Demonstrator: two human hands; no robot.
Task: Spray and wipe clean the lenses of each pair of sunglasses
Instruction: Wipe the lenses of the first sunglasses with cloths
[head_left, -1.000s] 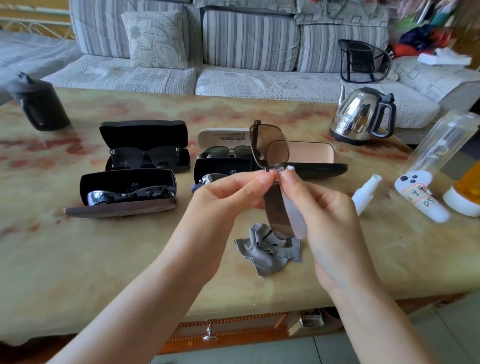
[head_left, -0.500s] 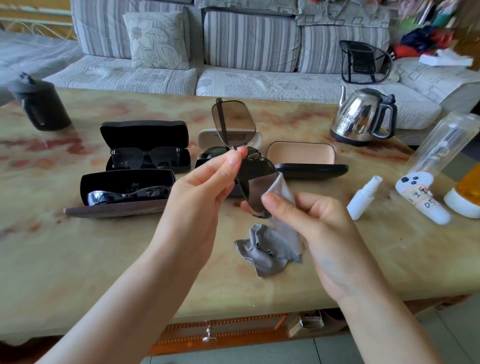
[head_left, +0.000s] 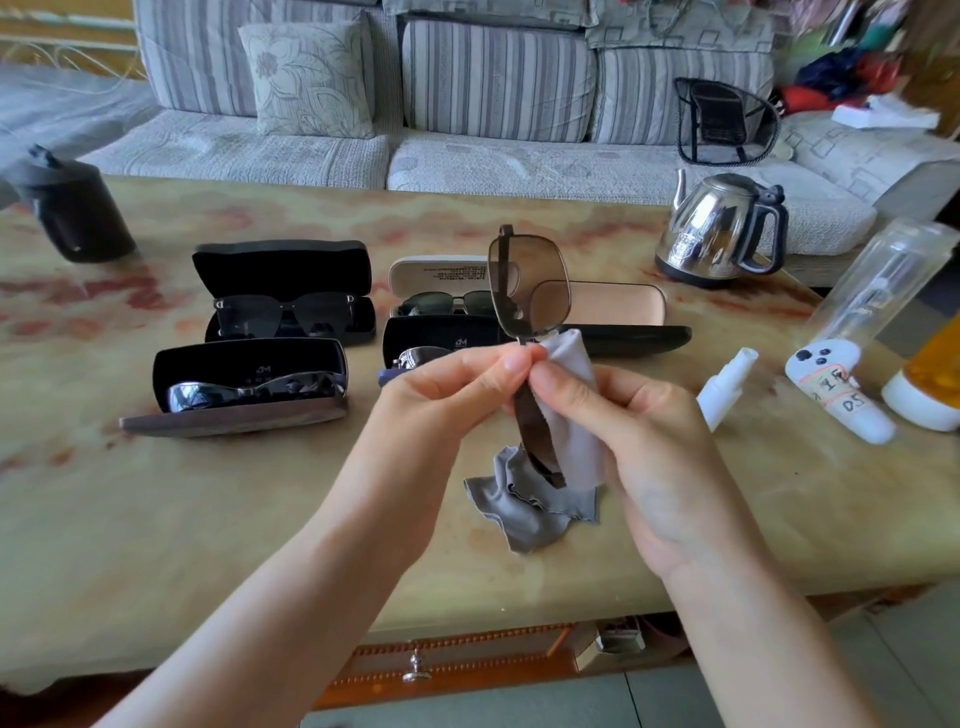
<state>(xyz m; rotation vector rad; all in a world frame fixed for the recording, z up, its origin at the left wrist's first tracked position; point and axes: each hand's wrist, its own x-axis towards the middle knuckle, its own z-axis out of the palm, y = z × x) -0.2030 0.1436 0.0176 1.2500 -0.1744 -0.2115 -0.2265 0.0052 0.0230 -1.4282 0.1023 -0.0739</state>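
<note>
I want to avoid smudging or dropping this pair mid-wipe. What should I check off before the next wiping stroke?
1. Brown sunglasses held above the table: ok.
2. Left hand pinching the frame near the bridge, not the lens: ok.
3. Right hand holding the grey cloth around the lower lens: ok.
4. Upper lens free of smears: cannot tell.
5. Spray bottle standing just right of the hands: ok.
6. Empty open case ready behind: ok.
</note>
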